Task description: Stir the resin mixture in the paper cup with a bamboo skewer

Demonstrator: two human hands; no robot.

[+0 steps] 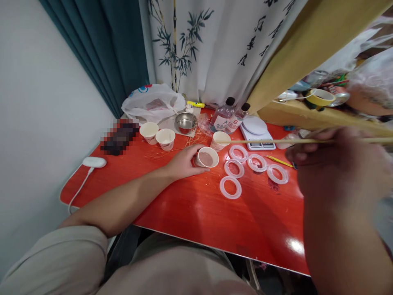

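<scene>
My left hand (pixel 183 163) is wrapped round a small paper cup (pixel 208 157) holding a pinkish-brown liquid, standing on the red table (pixel 190 205). My right hand (pixel 331 164) is raised close to the camera and blurred. Its fingers are pinched on a thin wooden stick (pixel 276 141) that points left, with its tip over another paper cup (pixel 220 140). Several white ring moulds (pixel 230 187) lie on the table to the right of the held cup.
Two more paper cups (pixel 149 132) (pixel 166 139), a steel bowl (pixel 185 122), two bottles (pixel 222 115), a white kitchen scale (pixel 256 132) and a plastic bag (pixel 153 102) stand at the back. A white device with a cable (pixel 94 162) lies at the left edge. A cluttered shelf (pixel 319 110) is at right.
</scene>
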